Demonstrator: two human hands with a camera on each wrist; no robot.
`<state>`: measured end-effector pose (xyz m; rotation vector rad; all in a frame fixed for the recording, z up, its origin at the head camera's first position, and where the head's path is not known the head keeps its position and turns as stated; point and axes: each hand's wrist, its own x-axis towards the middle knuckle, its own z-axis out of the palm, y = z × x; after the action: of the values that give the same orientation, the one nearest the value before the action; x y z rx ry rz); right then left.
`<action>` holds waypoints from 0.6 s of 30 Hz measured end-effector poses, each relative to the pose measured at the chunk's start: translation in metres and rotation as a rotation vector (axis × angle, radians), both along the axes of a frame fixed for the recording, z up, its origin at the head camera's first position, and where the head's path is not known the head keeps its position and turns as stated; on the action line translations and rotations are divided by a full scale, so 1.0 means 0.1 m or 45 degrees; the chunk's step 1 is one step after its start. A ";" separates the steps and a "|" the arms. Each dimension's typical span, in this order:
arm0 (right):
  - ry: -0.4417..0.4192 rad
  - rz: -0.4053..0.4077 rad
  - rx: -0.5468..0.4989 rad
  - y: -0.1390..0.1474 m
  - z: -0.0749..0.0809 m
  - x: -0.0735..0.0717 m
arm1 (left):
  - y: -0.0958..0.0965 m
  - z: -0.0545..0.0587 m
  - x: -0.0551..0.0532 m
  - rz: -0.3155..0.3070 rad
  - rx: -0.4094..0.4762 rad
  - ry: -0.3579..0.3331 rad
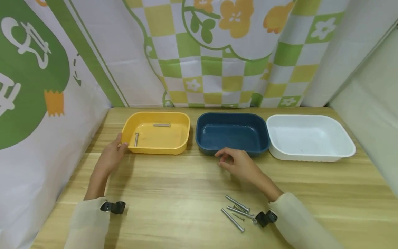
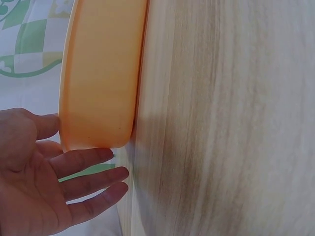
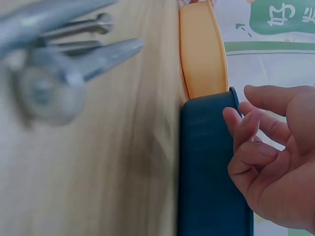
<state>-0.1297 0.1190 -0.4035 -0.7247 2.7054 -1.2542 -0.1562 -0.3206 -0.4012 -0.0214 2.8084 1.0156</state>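
Note:
My left hand (image 1: pixel 112 155) is at the left front corner of the yellow tray (image 1: pixel 155 151). In the left wrist view, thumb and index finger pinch the rim of the tray (image 2: pixel 101 78), while the other fingers (image 2: pixel 93 182) stretch out below it. Two silver bolts lie inside, one bolt (image 1: pixel 161 125) near the back and another bolt (image 1: pixel 136 139) at the left. Loosely bent and holding nothing, my right hand (image 1: pixel 240 164) hovers at the front edge of the dark blue tray (image 1: pixel 230 135). Its thumb and index finger are apart in the right wrist view.
A white tray (image 1: pixel 311 157) stands beside the blue one at the right. Several bolts and screws (image 1: pixel 237 211) lie in a loose pile on the wooden table (image 1: pixel 168 200), near the right wrist. A patterned cloth (image 1: pixel 214 69) hangs behind the trays.

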 end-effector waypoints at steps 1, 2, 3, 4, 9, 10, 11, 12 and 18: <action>-0.008 -0.007 -0.001 0.02 -0.02 0.02 | 0.00 0.00 0.00 -0.001 0.003 -0.003; -0.013 -0.011 -0.003 0.05 -0.04 0.04 | -0.01 0.01 0.01 -0.003 0.005 -0.009; -0.025 -0.016 -0.002 0.07 -0.05 0.06 | -0.01 0.01 0.01 -0.004 0.001 -0.011; -0.041 -0.020 -0.002 0.10 -0.07 0.08 | -0.01 0.01 0.01 -0.003 -0.001 -0.015; -0.156 -0.031 -0.016 0.22 -0.12 0.18 | -0.03 0.03 0.02 0.007 -0.010 -0.024; -0.176 -0.038 -0.022 0.25 -0.13 0.20 | -0.03 0.04 0.02 0.009 0.004 -0.026; -0.192 -0.045 -0.026 0.28 -0.13 0.22 | -0.03 0.04 0.01 0.011 0.015 -0.029; -0.204 -0.055 -0.032 0.31 -0.14 0.24 | -0.02 0.04 0.01 0.014 0.028 -0.032; -0.197 -0.105 -0.031 0.47 -0.20 0.35 | 0.01 0.03 0.00 0.016 0.041 -0.042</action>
<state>-0.0947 0.1663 -0.4233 -0.4999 2.6233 -1.3048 -0.1561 -0.3200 -0.3986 -0.0511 2.7652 1.0532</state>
